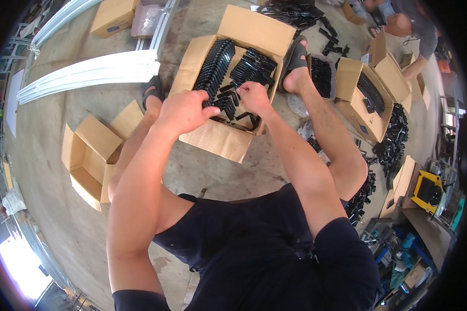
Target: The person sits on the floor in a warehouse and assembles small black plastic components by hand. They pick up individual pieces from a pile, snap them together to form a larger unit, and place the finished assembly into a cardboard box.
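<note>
An open cardboard box (pixel 213 136) stands on the floor between my feet. Inside, a long neat row of black parts (pixel 213 67), seemingly plastic, runs along the left side. A second stack of black parts (pixel 251 67) fills the far right, and looser ones (pixel 225 105) lie at the near end. My left hand (pixel 184 111) reaches over the near left wall, its thumb and curled fingers closed around the near end of the row. Over the box's right side, my right hand (pixel 254 97) is closed in a pinch; what its fingertips hold is hidden.
An empty cardboard box (pixel 91 168) lies open at left, below white long profiles (pixel 93 78). To the right are another box of black parts (pixel 366 103) and loose piles (pixel 392 140). A co-worker (pixel 417 31) bends over boxes at far right.
</note>
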Tool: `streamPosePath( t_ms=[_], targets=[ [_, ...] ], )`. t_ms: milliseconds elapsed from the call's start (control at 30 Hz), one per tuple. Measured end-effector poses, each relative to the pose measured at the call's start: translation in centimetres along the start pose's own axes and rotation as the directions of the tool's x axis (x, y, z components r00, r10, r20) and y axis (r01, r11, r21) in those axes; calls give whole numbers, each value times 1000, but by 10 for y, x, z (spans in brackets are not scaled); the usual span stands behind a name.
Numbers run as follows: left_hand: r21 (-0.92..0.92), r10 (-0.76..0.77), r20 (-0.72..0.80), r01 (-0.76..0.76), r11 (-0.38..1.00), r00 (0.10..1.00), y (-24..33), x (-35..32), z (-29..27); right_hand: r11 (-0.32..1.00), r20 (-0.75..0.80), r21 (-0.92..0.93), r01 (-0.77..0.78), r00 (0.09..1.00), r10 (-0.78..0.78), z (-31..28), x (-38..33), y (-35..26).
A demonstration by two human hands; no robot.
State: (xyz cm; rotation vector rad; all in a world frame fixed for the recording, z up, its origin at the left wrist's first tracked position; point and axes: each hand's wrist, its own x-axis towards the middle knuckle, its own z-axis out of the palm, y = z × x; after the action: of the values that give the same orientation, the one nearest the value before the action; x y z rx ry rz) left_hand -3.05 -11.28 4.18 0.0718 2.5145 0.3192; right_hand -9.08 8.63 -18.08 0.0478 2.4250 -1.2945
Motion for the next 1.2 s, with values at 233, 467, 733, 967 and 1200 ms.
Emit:
streamPosePath(
  t_ms=[233, 467, 733, 967, 1200],
  targets=[
    [-945, 2, -4, -5, 328, 1000, -9, 9, 20, 804, -128, 480, 352, 934, -333, -47, -81, -109],
    [-876, -14, -392, -378, -300, 920, 1, -37, -10, 751, -40, 430, 502, 841, -539, -65, -113, -147],
    [-859, 23, -344, -305, -412, 939, 28, -7, 41, 471, 278, -748, 467, 866, -415, 18, -55, 43],
    [-930, 62, -258, -230, -286, 964, 36, 14, 48, 932, -75, -163, 323, 938, -338, -94, -59, -47],
    [-933, 243, -185, -94, -346, 952, 71, 9, 45, 510, 4, 789, 341, 829, -560, -168, -107, -88]
  ],
)
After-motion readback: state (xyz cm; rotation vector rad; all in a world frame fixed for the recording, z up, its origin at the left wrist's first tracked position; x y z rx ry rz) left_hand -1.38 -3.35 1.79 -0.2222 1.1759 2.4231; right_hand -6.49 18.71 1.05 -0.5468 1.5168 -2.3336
